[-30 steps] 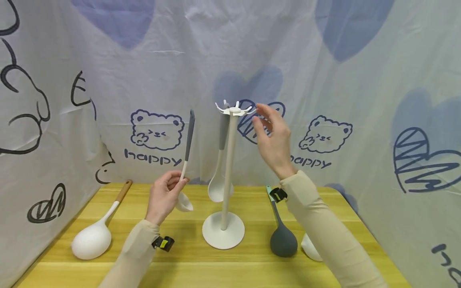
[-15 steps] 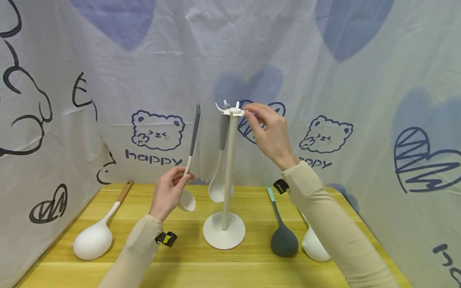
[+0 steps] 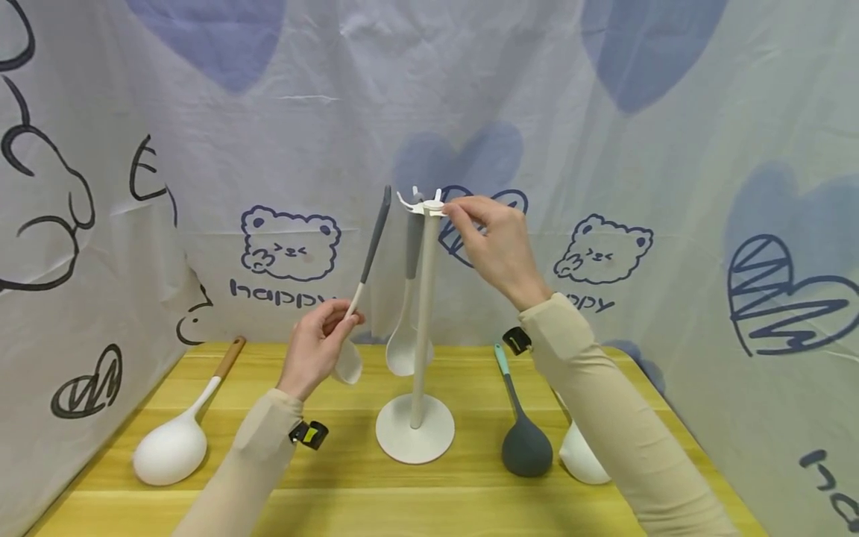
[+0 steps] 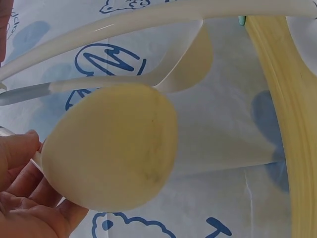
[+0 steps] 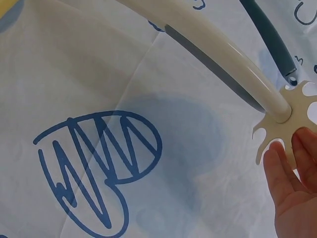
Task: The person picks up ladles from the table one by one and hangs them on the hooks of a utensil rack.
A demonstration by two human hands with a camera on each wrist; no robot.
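Observation:
My left hand (image 3: 312, 350) pinches a small ladle (image 3: 376, 242) by its white shaft, just above the bowl. The grey handle points up, its top leaning toward a white utensil stand (image 3: 421, 321). In the left wrist view the pale round bowl (image 4: 111, 148) fills the middle. On the stand's far side another ladle (image 3: 401, 350) with a grey handle hangs from the hooked top. My right hand (image 3: 499, 242) pinches the right edge of that hook ring (image 5: 277, 129) between thumb and fingers. The right wrist view shows the held ladle's handle end (image 5: 287, 72) close beside the ring.
A white ladle (image 3: 171, 447) with a wooden handle lies bowl-up at the left. To the right are a dark grey ladle (image 3: 526, 447) with a mint handle end and a white one (image 3: 582, 456) partly behind my right sleeve. Printed cloth (image 3: 376, 97) encloses the wooden table (image 3: 362, 477).
My right hand has moved left from beside the stand's top and taken hold of the hook ring. My left hand has shifted slightly right, tilting the ladle's handle toward the stand.

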